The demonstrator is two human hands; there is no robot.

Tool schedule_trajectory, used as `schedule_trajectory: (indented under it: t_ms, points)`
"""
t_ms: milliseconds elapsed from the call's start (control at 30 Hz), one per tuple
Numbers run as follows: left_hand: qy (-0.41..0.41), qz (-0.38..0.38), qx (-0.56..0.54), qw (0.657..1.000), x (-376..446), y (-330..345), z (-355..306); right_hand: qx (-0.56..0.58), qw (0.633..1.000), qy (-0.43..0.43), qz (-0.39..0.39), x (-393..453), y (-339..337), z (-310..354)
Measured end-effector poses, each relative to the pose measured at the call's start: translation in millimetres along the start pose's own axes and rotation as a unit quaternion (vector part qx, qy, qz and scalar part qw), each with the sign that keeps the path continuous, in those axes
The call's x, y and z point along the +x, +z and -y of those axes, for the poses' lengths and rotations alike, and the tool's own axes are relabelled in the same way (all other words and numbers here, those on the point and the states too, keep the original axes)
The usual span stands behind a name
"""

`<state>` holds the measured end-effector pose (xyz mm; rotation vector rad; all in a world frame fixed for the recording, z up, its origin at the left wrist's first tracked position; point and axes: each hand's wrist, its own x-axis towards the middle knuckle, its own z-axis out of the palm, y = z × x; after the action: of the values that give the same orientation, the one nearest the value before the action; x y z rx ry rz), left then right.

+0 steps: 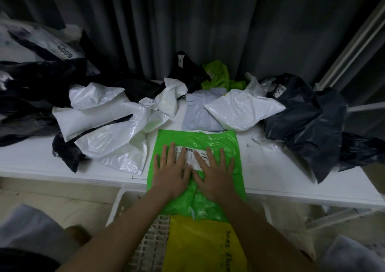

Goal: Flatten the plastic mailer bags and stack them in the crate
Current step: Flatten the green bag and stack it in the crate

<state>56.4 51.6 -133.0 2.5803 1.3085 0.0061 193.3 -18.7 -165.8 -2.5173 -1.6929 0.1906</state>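
Observation:
A bright green mailer bag (216, 140) with a white shipping label (192, 154) lies on the white table's (31, 157) front edge, its near end hanging over the edge. My left hand (169, 171) and my right hand (214, 175) rest flat on it side by side, fingers spread, palms pressing down. Below the table stands a white slotted crate (123, 205). Inside it lies a yellow mailer bag (200, 248) with dark printed lettering.
Crumpled mailers cover the table's back: white ones (108, 126) at left and centre (243, 109), black ones (27, 97) far left, a dark grey one (308, 124) at right, a pale blue one (200, 113) and a lime one (218, 76). A dark curtain (187, 22) hangs behind.

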Motion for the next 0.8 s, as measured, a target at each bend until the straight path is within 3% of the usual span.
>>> schedule_trajectory:
  t_ms: [133,267,367,467,533,667,733,800]
  points:
    - [-0.113,-0.022,-0.086,0.990,-39,10,13,0.013,1.000,-0.005,0.025,1,-5,0]
    - [-0.109,-0.011,-0.021,0.994,-50,19,24,0.039,0.999,-0.027,-0.006,-11,-18,-7]
    - [-0.114,-0.007,-0.033,0.993,-47,17,18,0.030,0.998,-0.045,-0.033,-32,-21,-4]
    - [-0.139,-0.023,-0.085,0.986,-46,12,14,0.087,0.990,0.093,-0.062,-39,-25,-6]
    - [-0.171,-0.042,-0.145,0.974,-47,4,14,0.162,0.964,0.204,-0.054,-37,-35,-8]
    - [-0.247,-0.054,-0.284,0.925,-43,-9,19,0.296,0.896,0.330,-0.013,-29,-46,-18]
    - [-0.264,-0.050,-0.330,0.905,-44,-13,22,0.390,0.849,0.356,-0.012,-30,-49,-25]
    - [-0.269,-0.043,-0.351,0.896,-51,-18,23,0.478,0.818,0.318,-0.040,-40,-51,-27]
